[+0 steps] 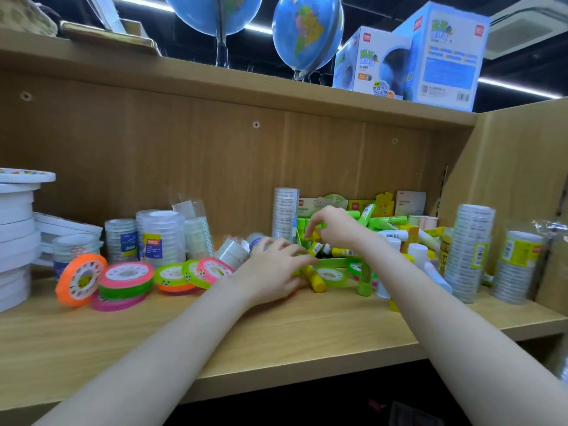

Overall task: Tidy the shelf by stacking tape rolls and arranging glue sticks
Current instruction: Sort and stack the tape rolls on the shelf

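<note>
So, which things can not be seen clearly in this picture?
- Left hand, head view: fingers blurred by motion, so its grip is unclear.
- Yellow glue stick: partly hidden under that hand.
- Right hand: what its fingertips pinch is too small to tell.
- White rolls: cut off by the left edge.

two globes, two globe boxes, two hands

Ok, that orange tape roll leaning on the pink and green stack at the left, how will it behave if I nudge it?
The orange tape roll stands tilted on its edge against the pink and green stack, so a nudge would probably make it roll or flop flat. It looks like a thin ring, so it is likely light and rigid.
</note>
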`<state>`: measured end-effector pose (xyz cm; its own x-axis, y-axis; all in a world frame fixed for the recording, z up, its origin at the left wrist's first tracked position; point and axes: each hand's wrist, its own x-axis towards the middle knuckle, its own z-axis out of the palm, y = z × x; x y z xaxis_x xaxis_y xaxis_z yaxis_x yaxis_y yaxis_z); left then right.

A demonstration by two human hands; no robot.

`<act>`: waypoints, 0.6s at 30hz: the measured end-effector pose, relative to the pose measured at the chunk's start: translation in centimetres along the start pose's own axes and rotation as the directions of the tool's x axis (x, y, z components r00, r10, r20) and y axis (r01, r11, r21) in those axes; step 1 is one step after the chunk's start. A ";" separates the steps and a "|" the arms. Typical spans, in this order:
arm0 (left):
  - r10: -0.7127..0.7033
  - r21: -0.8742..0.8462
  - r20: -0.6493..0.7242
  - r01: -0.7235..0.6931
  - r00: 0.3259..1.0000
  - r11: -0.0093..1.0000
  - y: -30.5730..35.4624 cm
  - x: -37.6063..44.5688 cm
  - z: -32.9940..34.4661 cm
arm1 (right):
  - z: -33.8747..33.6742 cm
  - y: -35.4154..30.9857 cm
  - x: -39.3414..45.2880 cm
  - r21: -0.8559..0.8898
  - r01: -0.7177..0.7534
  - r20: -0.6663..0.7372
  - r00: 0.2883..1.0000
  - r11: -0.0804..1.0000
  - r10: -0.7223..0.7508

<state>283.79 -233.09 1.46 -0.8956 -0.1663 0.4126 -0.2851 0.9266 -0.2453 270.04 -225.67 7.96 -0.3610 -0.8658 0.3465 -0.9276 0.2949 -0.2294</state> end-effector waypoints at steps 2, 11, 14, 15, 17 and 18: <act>0.035 -0.002 0.044 -0.035 0.998 0.999 0.5 0.0 -0.1 | 0.2 -0.2 0.4 -0.002 -0.012 0.025 1.000 1.000 0.012; 0.067 -0.027 -0.001 -0.067 0.998 0.997 0.0 -0.9 0.0 | 1.0 -1.1 0.9 -0.005 -0.041 0.193 0.980 0.999 0.041; 0.041 -0.105 -0.021 -0.043 0.999 0.994 0.0 -0.8 0.0 | 0.1 -1.2 0.2 -0.011 -0.022 0.213 0.977 1.000 0.024; 0.015 -0.156 -0.054 -0.023 0.998 0.987 -0.2 -0.8 -0.1 | -0.3 -1.2 -0.1 0.010 -0.021 0.168 0.986 1.000 0.019; -0.059 -0.225 -0.129 0.029 0.990 0.974 -0.7 -0.8 -0.5 | -1.1 -1.5 -1.3 0.020 -0.005 0.072 0.997 1.000 0.004; -0.102 -0.232 -0.142 0.067 0.985 0.971 -1.1 -0.9 -0.7 | -1.3 -1.7 -2.2 0.001 0.002 0.068 0.998 1.000 -0.002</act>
<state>285.14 -233.73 1.92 -0.8043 -0.2102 0.5558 -0.2576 0.9662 -0.0073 272.25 -223.74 8.80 -0.3518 -0.8919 0.2842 -0.9282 0.2930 -0.2295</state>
